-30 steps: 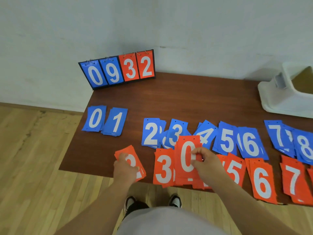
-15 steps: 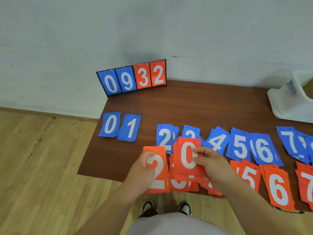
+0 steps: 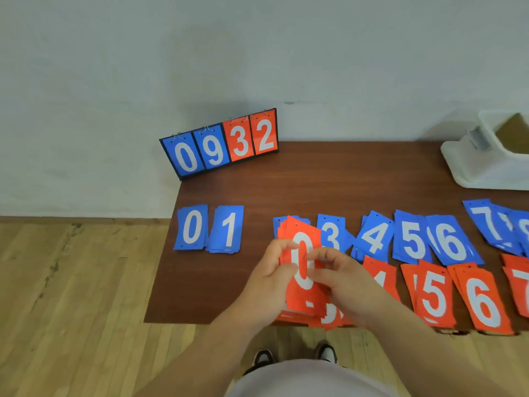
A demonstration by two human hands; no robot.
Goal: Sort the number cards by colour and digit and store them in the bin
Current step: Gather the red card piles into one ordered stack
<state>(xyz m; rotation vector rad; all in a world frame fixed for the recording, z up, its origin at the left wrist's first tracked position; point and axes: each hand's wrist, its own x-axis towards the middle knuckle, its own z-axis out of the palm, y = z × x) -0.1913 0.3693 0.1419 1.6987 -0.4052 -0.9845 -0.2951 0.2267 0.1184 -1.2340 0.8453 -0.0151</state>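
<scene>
Both hands hold a stack of red number cards (image 3: pixel 301 244) with a 0 on top, above the table's (image 3: pixel 343 179) near edge.

The left hand (image 3: pixel 269 277) grips the stack's left edge and the right hand (image 3: pixel 343 282) pinches its right edge, thumbs on the face. More red cards lie under the stack, with the red 5 pile (image 3: pixel 433 293) and red 6 pile (image 3: pixel 483 302) to the right. Behind runs a blue row: 0 (image 3: pixel 191 227), 1 (image 3: pixel 227 229), 3 (image 3: pixel 330 236), 4 (image 3: pixel 373 236), 5 (image 3: pixel 410 239), 6 (image 3: pixel 453 243), 7 (image 3: pixel 486 222). The white bin (image 3: pixel 486 164) sits at the far right, and a flip scoreboard (image 3: pixel 220 144) reading 0932 stands at the far left corner.
</scene>
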